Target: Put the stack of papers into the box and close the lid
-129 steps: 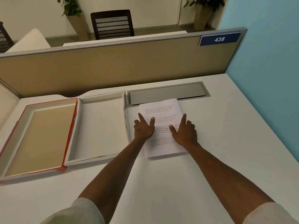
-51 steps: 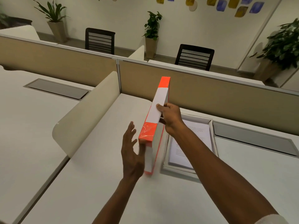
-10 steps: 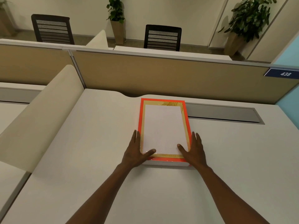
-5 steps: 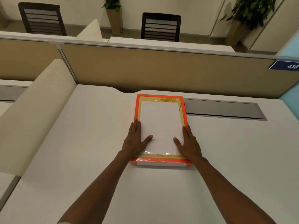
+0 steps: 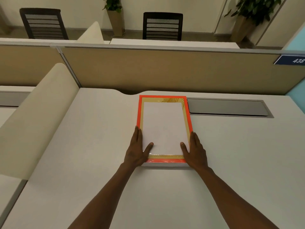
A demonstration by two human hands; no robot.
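Now hands (image 5: 166,151) flank closed box (image 5: 164,128), unmoved

Two chairs (image 5: 162,26), plants (image 5: 113,4), desk (image 5: 99,146)

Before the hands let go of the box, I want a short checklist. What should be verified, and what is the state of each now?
1. Lid sits flat on the box: ok.
2. Lid edges line up with the base at the near end: ok.
3. Papers inside: cannot tell, the lid hides them.
4. Left hand and right hand press the near corners: ok.
5. Box lies fully on the desk: ok.
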